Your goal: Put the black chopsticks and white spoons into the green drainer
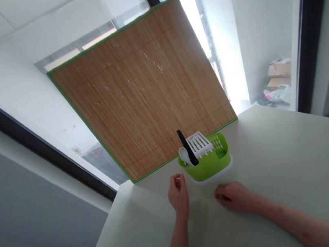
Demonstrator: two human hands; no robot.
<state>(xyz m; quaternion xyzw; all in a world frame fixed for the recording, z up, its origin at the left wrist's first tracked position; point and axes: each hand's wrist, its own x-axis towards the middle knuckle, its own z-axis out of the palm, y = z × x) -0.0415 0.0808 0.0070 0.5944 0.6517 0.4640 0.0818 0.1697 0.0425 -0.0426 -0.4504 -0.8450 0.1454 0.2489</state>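
Observation:
A green caddy (208, 167) with a white base stands on the table, just beyond both hands. At its left end are white spoons (184, 156) and a bundle of black chopsticks (188, 148) leaning to the left. A white slatted rack (199, 143) sits across its middle. Close to the caddy's left front, my left hand (178, 193) is loosely curled, and no object shows in it. My right hand (233, 196) rests on the tabletop in front of the caddy, its fingers bent inward around nothing visible. Neither hand touches the caddy.
Behind the caddy, a bamboo mat (143, 89) with green edging leans against a glass pane. The pale table (295, 170) ends at the left along a slanting edge. Cardboard boxes (280, 73) and plastic bags lie beyond the glass at right.

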